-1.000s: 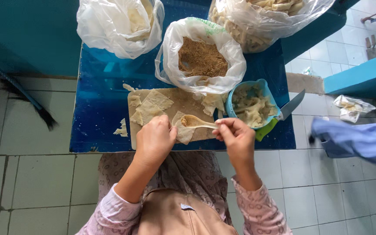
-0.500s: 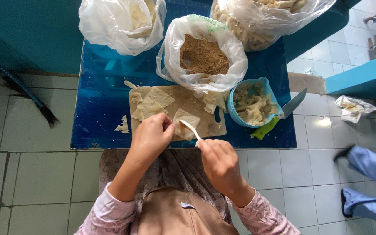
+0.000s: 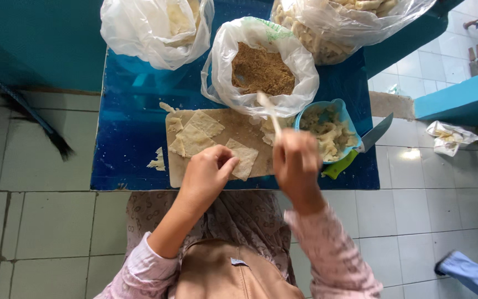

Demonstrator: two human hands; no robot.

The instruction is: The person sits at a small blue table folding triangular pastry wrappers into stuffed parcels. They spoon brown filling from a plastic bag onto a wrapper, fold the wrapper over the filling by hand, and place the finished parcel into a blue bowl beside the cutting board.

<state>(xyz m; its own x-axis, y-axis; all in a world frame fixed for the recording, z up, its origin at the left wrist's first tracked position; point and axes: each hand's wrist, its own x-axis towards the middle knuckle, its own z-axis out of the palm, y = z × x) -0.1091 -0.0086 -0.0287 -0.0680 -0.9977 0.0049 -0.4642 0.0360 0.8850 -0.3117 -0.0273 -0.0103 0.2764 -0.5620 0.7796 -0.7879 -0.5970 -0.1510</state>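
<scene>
My left hand (image 3: pixel 206 175) rests at the front edge of a pale cutting board (image 3: pixel 230 124), its fingers pinching a square of thin beige wrapper (image 3: pixel 244 157). More wrapper squares (image 3: pixel 197 133) lie on the board's left half. My right hand (image 3: pixel 296 162) is raised over the board's right end, closed on a small white spoon (image 3: pixel 269 112) whose bowl points up towards an open plastic bag of brown crumbly filling (image 3: pixel 261 70). A light blue bowl of pale folded pieces (image 3: pixel 327 130) stands just right of my right hand.
The blue table (image 3: pixel 128 144) also carries two more plastic bags at the back (image 3: pixel 156 27) (image 3: pixel 338 22) and a green-handled knife (image 3: pixel 360 147) by the bowl. A wrapper scrap (image 3: pixel 156 161) lies left of the board. Another person's blue sleeve (image 3: pixel 471 274) shows at lower right over the tiled floor.
My right hand has lifted the spoon from the wrapper and swung it up and right towards the filling bag. The left hand keeps hold of the wrapper. The other person moved off to the lower right.
</scene>
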